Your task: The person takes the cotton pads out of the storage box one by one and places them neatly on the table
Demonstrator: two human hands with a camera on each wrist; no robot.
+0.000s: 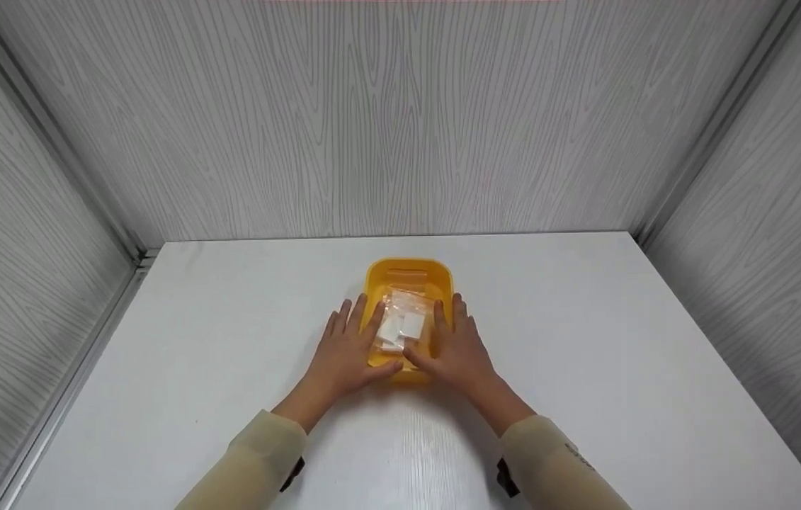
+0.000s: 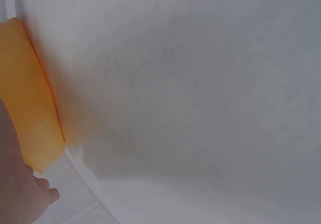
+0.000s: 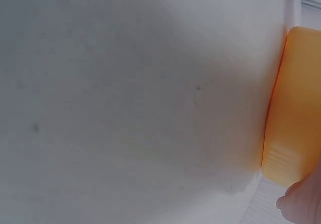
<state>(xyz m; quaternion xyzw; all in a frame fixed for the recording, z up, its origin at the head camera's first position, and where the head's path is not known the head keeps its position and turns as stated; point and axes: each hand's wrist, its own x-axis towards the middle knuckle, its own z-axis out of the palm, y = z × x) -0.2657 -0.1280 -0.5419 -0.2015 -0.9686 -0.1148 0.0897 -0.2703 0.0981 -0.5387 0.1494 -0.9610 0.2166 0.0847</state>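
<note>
The yellow tub (image 1: 408,261) on the table (image 1: 230,319), probably light, stiff and smooth, seems best held by its 2 long sides, where left hand (image 1: 343,358) and right hand (image 1: 462,358) lie, fingers spread wide.

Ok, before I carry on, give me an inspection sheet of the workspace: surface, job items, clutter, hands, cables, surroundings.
Surface: white table, a few dark specks.
Job's things: yellow tray holding clear bagging with white pieces; bag count cannot be told.
Clutter: nothing seen.
Hands: left hand and right hand at the tray's two sides, fingers spread.
Cables: nothing seen.
Surroundings: grey wood-grain walls behind and at both sides.
</note>
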